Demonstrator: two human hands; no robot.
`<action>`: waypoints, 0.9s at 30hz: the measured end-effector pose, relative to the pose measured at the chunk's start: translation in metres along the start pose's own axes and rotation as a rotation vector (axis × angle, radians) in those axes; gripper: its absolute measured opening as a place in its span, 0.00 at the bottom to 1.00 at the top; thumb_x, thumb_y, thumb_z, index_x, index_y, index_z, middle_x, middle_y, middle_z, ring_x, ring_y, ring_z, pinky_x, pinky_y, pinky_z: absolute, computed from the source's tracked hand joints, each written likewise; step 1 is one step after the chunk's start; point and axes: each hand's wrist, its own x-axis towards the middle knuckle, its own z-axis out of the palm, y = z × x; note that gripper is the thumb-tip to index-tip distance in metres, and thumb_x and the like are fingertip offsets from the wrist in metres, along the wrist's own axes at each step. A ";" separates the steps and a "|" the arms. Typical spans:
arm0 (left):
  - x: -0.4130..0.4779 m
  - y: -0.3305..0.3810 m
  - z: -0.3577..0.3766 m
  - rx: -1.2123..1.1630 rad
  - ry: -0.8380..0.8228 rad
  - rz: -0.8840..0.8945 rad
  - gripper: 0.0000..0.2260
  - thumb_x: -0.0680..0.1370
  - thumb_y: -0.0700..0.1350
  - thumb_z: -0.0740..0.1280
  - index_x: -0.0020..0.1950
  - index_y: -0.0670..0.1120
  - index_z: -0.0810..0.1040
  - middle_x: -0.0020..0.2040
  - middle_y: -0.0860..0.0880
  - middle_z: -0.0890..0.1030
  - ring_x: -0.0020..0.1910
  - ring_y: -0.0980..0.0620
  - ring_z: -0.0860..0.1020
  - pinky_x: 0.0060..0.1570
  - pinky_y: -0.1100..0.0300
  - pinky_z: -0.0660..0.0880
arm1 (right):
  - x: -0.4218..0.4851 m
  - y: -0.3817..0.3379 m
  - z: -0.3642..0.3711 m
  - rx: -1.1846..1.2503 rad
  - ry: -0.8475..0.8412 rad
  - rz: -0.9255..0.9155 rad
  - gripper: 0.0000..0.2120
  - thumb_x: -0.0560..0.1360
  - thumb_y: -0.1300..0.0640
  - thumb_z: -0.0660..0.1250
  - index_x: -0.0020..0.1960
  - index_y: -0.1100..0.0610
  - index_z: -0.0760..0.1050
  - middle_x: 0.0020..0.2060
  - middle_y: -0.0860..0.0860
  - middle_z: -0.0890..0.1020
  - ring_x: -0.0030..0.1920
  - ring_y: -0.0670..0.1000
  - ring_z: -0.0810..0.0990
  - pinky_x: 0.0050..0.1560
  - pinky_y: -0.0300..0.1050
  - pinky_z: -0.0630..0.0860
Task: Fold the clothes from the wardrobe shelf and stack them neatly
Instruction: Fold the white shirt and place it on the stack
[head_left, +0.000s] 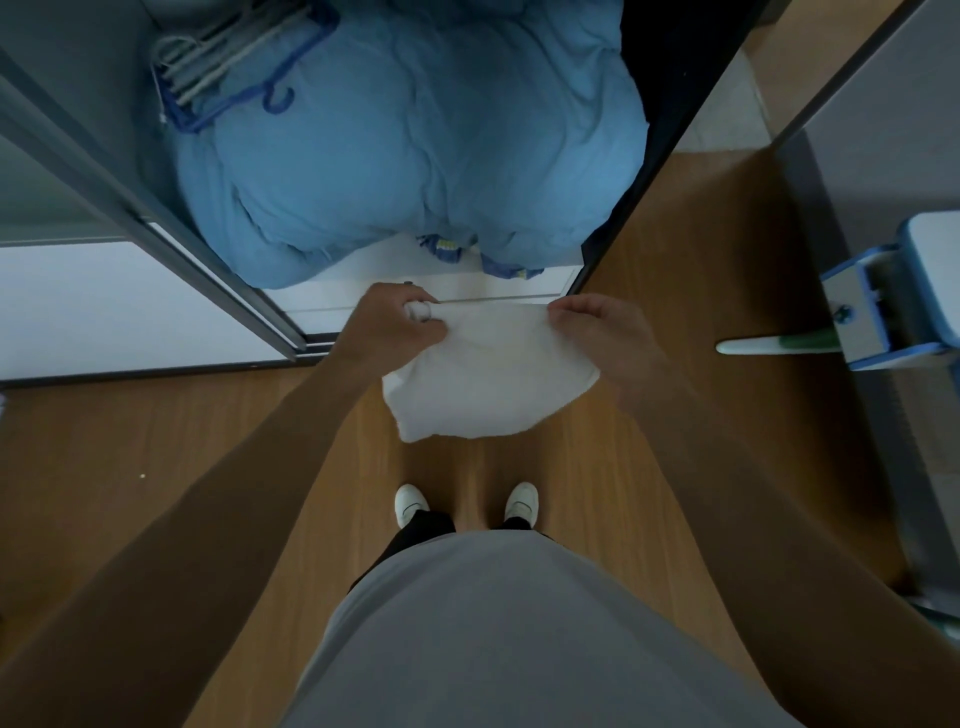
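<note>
The wardrobe shelf (332, 291), white along its front edge, carries a bulky light-blue duvet (415, 145) that fills most of it. A bundle of hangers (218, 62) lies at the duvet's back left. Below, the wooden floor (156, 441) bears two white shoes (465, 501), side by side.

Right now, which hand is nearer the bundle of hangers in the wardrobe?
Left. The left hand grips the white cloth below the hangers; the right hand holds the opposite corner, farther right.
</note>
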 end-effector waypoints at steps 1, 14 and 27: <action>0.002 -0.001 -0.003 -0.022 0.006 -0.010 0.05 0.71 0.40 0.74 0.45 0.42 0.84 0.36 0.55 0.78 0.32 0.66 0.75 0.30 0.76 0.67 | -0.002 -0.001 0.001 -0.058 -0.021 -0.026 0.04 0.74 0.50 0.73 0.48 0.49 0.83 0.43 0.40 0.81 0.43 0.40 0.78 0.36 0.30 0.71; 0.001 -0.009 -0.024 -0.241 0.084 -0.118 0.16 0.69 0.48 0.72 0.48 0.36 0.82 0.46 0.41 0.81 0.43 0.49 0.77 0.42 0.57 0.73 | -0.005 0.004 0.010 -0.570 -0.127 -0.436 0.12 0.76 0.52 0.73 0.54 0.59 0.80 0.52 0.52 0.79 0.45 0.46 0.77 0.46 0.38 0.75; -0.009 -0.042 0.004 -0.924 -0.444 -0.157 0.34 0.67 0.56 0.79 0.69 0.48 0.74 0.64 0.48 0.81 0.65 0.47 0.78 0.60 0.52 0.78 | -0.010 -0.007 -0.003 0.451 -0.230 0.046 0.07 0.75 0.50 0.73 0.51 0.49 0.85 0.47 0.51 0.87 0.49 0.51 0.86 0.46 0.47 0.83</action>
